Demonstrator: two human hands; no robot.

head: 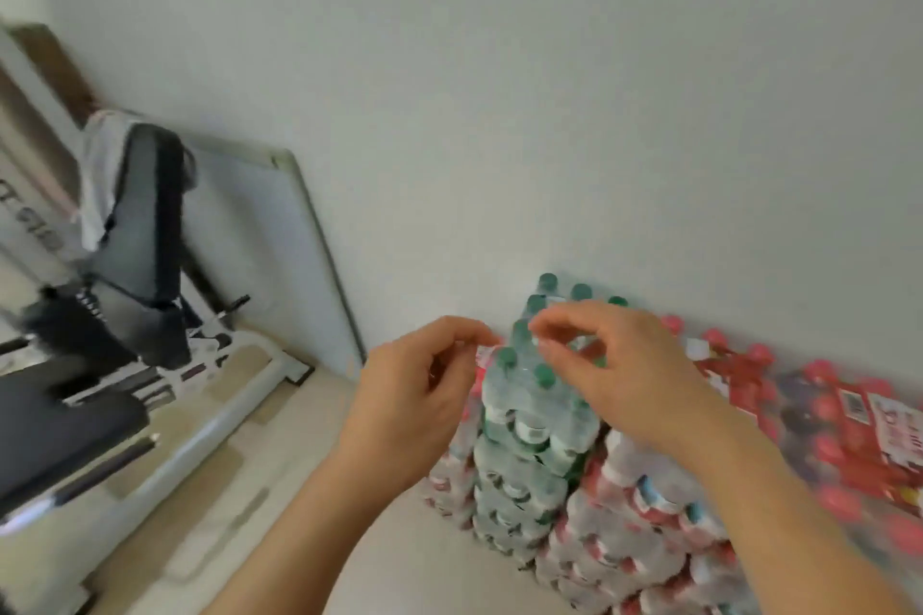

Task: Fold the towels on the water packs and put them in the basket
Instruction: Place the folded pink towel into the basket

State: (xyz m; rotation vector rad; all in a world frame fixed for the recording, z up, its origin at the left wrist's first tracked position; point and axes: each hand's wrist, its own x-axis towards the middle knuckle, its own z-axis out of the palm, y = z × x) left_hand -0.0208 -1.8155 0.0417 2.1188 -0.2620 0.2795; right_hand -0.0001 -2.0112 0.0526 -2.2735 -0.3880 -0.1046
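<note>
Both my hands hover over the water packs, with no towel and no basket anywhere in view. My left hand (419, 395) and right hand (614, 365) are raised at 6 o'clock, fingers curled and thumb drawn toward forefinger as if to pinch. The blur hides whether either one holds anything, so I cannot tell. Just beneath them is the green-capped pack (529, 420), topping a narrow stack against the wall (499, 65). The red-capped packs (849, 439) spread away toward 4 o'clock.

The risk, as I judge it, lies in that stack: a fingertip snagging the shrink-wrap, or a sideways push on the top pack, could tip it toward the floor (225, 489) at 7 o'clock. The bumpy caps also make a poor folding surface, and cloth could slide off them.

At 9 o'clock a whiteboard (269, 235) leans on the wall beside a black frame (145, 240), with a pale cloth (100, 175) draped over it (possibly a towel, though too blurred to say). My own forearms block much of the lower packs.
</note>
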